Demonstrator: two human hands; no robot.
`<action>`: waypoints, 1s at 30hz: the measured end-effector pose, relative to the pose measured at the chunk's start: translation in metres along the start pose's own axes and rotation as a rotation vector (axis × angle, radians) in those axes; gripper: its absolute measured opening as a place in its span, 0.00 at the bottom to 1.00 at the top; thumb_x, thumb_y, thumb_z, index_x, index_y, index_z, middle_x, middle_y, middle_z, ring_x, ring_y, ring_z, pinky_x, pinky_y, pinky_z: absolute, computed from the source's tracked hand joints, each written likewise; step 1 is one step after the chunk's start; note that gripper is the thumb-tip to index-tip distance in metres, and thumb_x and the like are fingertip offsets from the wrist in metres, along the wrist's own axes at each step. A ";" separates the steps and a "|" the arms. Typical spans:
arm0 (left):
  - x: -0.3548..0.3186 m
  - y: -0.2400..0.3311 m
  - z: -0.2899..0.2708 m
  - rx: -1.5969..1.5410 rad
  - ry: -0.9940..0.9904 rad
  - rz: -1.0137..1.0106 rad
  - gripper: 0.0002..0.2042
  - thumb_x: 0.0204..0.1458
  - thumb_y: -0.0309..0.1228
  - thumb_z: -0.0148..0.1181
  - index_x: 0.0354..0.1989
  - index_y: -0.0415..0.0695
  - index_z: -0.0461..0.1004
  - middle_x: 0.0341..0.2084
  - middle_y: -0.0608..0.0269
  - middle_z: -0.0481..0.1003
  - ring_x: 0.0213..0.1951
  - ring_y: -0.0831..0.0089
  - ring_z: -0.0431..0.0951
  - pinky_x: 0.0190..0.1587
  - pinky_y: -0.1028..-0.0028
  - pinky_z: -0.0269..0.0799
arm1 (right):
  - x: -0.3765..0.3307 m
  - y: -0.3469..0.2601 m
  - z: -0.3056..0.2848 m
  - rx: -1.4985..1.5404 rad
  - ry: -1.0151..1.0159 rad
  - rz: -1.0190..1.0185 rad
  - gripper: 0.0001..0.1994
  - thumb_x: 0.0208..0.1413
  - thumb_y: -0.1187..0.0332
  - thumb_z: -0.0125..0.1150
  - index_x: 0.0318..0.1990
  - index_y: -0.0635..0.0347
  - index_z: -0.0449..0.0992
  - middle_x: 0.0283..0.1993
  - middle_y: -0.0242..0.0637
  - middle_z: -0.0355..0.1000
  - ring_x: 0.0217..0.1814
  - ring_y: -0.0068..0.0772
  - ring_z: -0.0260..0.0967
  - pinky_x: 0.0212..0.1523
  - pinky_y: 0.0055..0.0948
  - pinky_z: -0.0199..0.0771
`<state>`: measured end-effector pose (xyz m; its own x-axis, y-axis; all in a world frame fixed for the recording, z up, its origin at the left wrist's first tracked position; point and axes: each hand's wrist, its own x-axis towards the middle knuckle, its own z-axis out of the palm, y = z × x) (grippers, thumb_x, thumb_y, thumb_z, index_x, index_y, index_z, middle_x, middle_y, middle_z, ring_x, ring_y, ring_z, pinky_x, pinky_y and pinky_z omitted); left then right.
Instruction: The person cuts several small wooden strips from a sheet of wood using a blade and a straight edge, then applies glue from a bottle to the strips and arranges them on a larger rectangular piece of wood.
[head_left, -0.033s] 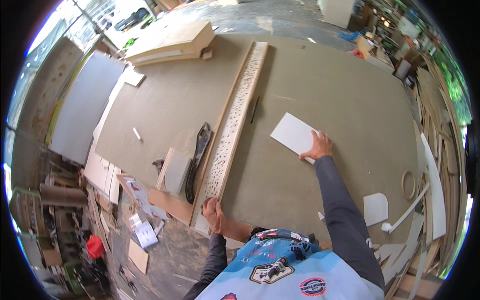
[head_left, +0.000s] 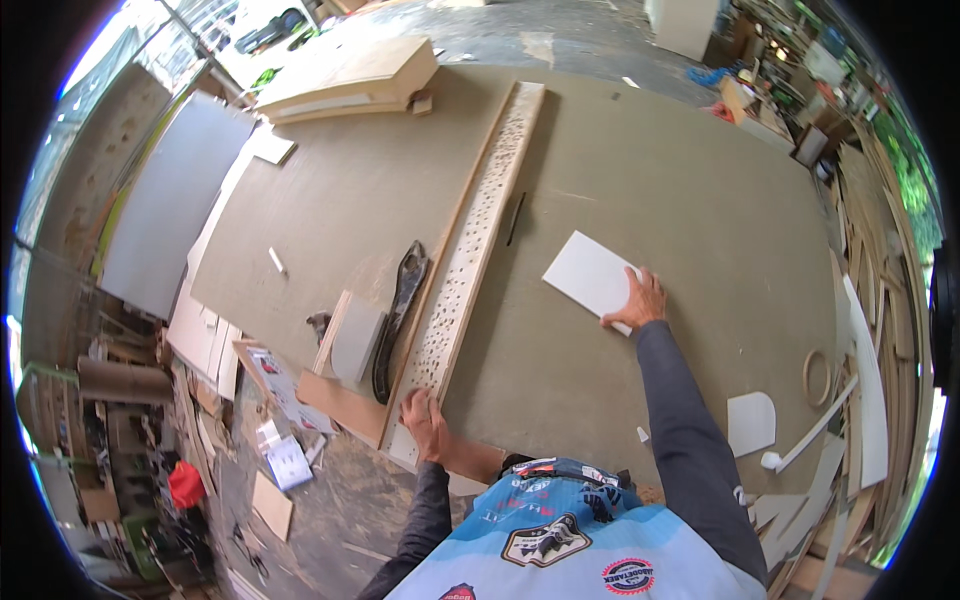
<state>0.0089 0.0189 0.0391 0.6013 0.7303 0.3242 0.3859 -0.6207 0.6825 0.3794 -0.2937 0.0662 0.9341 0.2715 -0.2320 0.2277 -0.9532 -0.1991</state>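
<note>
A long, narrow wooden strip (head_left: 462,268) with a white face full of small holes and chips lies lengthwise across the worktable (head_left: 700,190). At its near end, my left hand (head_left: 427,425) is closed over the right edge, fingers curled. Flat on the table to the right is a white rectangular panel (head_left: 583,272). My right hand (head_left: 642,298) grips this panel at its right end, the thumb along the near edge and the fingers at the far side. Just left of the strip lies a dark, curved hand tool (head_left: 398,318), its kind unclear.
Beside the dark tool stands a grey-faced block (head_left: 357,343). A pale wooden box-like piece (head_left: 350,80) sits at the far left. At the right are a white offcut (head_left: 750,422), a ring (head_left: 817,377) and stacked strips (head_left: 858,270). A thin black stick (head_left: 516,218) lies right of the strip.
The whole view has shifted very slightly. Both hands keep their places on the strip and the white panel.
</note>
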 end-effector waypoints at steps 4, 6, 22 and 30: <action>0.070 -0.017 0.004 0.088 -0.030 0.037 0.12 0.54 0.22 0.57 0.47 0.37 0.74 0.47 0.42 0.74 0.54 0.44 0.71 0.57 0.53 0.66 | -0.053 -0.020 0.022 0.034 0.047 -0.154 0.62 0.18 0.39 0.83 0.70 0.49 0.64 0.76 0.50 0.53 0.78 0.59 0.47 0.72 0.60 0.55; 0.106 -0.042 0.013 0.131 -0.136 0.108 0.16 0.55 0.23 0.57 0.52 0.37 0.71 0.48 0.41 0.73 0.55 0.42 0.70 0.58 0.52 0.66 | -0.073 -0.045 0.028 0.054 0.038 -0.249 0.59 0.20 0.40 0.83 0.69 0.49 0.67 0.76 0.50 0.52 0.78 0.60 0.47 0.72 0.60 0.55; 0.180 -0.040 0.049 0.595 -0.323 -0.059 0.22 0.51 0.27 0.65 0.54 0.36 0.69 0.54 0.43 0.70 0.60 0.44 0.68 0.61 0.51 0.64 | -0.072 -0.117 0.070 0.079 0.039 -0.383 0.44 0.46 0.44 0.71 0.72 0.42 0.65 0.81 0.50 0.42 0.84 0.60 0.30 0.77 0.69 0.35; 0.174 -0.011 0.015 0.492 -0.322 0.148 0.15 0.64 0.31 0.52 0.54 0.34 0.68 0.32 0.39 0.78 0.35 0.40 0.79 0.40 0.47 0.72 | -0.089 -0.137 0.100 0.057 0.190 -0.393 0.30 0.66 0.46 0.50 0.73 0.42 0.65 0.82 0.41 0.43 0.84 0.56 0.30 0.75 0.76 0.28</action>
<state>0.1201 0.1482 0.0782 0.8252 0.5507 0.1255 0.5140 -0.8243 0.2371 0.2371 -0.1738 0.0190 0.8149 0.5775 0.0497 0.5650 -0.7722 -0.2907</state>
